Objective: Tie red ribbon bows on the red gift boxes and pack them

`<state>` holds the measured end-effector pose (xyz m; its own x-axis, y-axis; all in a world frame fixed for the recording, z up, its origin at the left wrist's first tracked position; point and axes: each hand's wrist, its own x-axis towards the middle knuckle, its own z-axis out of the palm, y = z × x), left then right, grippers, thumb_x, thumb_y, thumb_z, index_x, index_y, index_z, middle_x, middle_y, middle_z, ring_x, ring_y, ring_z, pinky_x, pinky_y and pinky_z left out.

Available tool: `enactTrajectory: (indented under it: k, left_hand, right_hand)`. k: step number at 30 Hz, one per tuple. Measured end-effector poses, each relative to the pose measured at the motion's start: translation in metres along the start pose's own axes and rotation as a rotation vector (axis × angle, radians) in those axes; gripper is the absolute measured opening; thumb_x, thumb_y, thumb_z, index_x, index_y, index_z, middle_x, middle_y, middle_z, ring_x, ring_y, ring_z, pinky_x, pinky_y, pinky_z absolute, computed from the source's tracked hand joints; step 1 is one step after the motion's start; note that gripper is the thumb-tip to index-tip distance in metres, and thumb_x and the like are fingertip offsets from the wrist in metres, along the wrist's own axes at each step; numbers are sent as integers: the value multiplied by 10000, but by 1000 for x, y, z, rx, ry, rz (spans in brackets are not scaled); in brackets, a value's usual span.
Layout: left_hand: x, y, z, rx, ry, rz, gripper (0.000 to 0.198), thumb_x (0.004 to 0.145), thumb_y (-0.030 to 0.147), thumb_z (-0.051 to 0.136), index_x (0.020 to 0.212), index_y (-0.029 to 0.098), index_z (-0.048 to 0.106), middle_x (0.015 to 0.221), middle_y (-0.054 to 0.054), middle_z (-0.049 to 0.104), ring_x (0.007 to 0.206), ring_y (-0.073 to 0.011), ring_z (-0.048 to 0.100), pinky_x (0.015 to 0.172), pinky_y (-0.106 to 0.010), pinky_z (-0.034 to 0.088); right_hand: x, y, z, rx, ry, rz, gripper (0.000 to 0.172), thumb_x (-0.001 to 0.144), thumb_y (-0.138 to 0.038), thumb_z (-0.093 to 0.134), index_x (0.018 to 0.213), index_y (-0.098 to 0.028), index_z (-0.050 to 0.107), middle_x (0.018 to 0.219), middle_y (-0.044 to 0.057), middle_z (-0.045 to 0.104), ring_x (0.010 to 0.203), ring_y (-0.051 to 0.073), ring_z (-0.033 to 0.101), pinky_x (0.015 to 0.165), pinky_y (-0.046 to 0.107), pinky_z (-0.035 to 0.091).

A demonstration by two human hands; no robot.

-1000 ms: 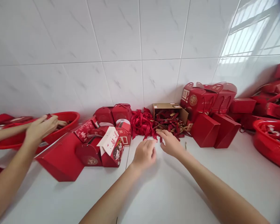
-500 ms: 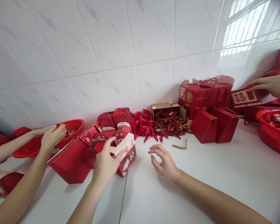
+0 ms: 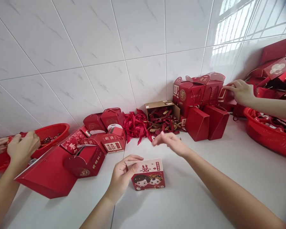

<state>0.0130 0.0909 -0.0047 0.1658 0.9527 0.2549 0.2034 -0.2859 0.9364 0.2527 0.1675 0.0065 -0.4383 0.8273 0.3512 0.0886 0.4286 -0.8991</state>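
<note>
White tiles (image 3: 102, 38) are set behind a pale desk (image 3: 195, 200). By the left hand (image 3: 124, 173), a small printed box (image 3: 149, 179) is pinched along its upper left edge, near the middle of the desk; whether it touches the surface cannot be told. The right hand (image 3: 169, 142), blurred, is held loosely spread in front of an open carton (image 3: 157, 104) filled with red strips (image 3: 162, 118). Beside the carton, red ribbons (image 3: 137, 125) are heaped.
</note>
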Motion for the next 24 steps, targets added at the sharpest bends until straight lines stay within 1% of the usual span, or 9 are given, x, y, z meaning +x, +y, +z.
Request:
enactTrajectory:
  k: [2, 3, 6, 8, 10, 14, 17, 20, 24]
  left_hand:
    - [-5, -1, 1, -75, 1, -35, 259, 816, 416, 656, 778, 166, 712, 937, -86, 677, 931, -218, 644, 782, -265, 532]
    - [-7, -2, 2, -101, 4, -51, 263, 810, 422, 665, 778, 165, 713, 921, -83, 678, 902, -214, 649, 763, -262, 537]
    - [-8, -2, 4, -151, 14, -84, 267, 790, 434, 686, 791, 168, 706, 895, -74, 684, 826, -202, 660, 705, -258, 550]
    - [-7, -3, 5, -141, 29, -83, 271, 793, 437, 681, 800, 167, 702, 888, -76, 690, 813, -204, 663, 696, -265, 555]
    - [-7, -4, 5, -112, 47, -76, 272, 800, 437, 672, 806, 167, 702, 888, -77, 695, 815, -207, 664, 700, -270, 558]
    - [-8, -7, 5, -63, 47, -79, 252, 818, 429, 655, 826, 181, 700, 850, -58, 702, 788, -197, 666, 678, -260, 556]
    - [-8, -10, 5, -48, 56, -45, 245, 819, 430, 656, 811, 189, 698, 830, -44, 699, 772, -181, 664, 670, -240, 551]
    - [-7, -12, 6, -55, 80, -41, 247, 811, 441, 663, 804, 196, 694, 849, -39, 699, 774, -172, 664, 653, -224, 549]
    - [-4, -13, 6, -28, 121, -42, 270, 792, 456, 679, 817, 187, 691, 908, -52, 692, 828, -186, 660, 677, -235, 552]
  right_hand:
    - [13, 18, -7, -167, 193, 171, 352, 967, -303, 366, 1021, -151, 680, 1042, 105, 703, 963, 182, 657, 860, 324, 509]
    - [19, 29, -8, -243, 239, 238, 279, 933, -227, 434, 1070, -153, 666, 1093, 113, 690, 990, 189, 649, 875, 330, 504]
    - [34, 55, -15, -395, 214, 332, 282, 793, -58, 599, 1042, -161, 683, 1134, 111, 678, 1046, 212, 623, 936, 345, 470]
    - [38, 62, -28, -496, 200, 393, 194, 804, -81, 630, 972, -158, 689, 1079, 86, 690, 1029, 202, 622, 945, 369, 468]
    - [36, 61, -49, -594, 212, 479, 101, 868, -183, 619, 946, -146, 671, 1036, 68, 682, 999, 189, 623, 922, 398, 484]
    - [19, 60, -95, -724, 181, 678, 187, 922, -304, 571, 1003, -148, 636, 1056, 63, 648, 939, 171, 625, 836, 370, 527]
    - [9, 68, -106, -734, 75, 798, 222, 932, -319, 558, 1057, -145, 616, 1036, 62, 643, 857, 152, 635, 750, 331, 551]
    - [5, 74, -101, -722, 1, 826, 250, 934, -318, 554, 1111, -147, 595, 1047, 65, 636, 838, 149, 636, 723, 321, 558]
    - [-3, 74, -98, -731, -12, 694, 263, 931, -303, 559, 1155, -166, 581, 1117, 71, 619, 904, 166, 630, 767, 348, 556]
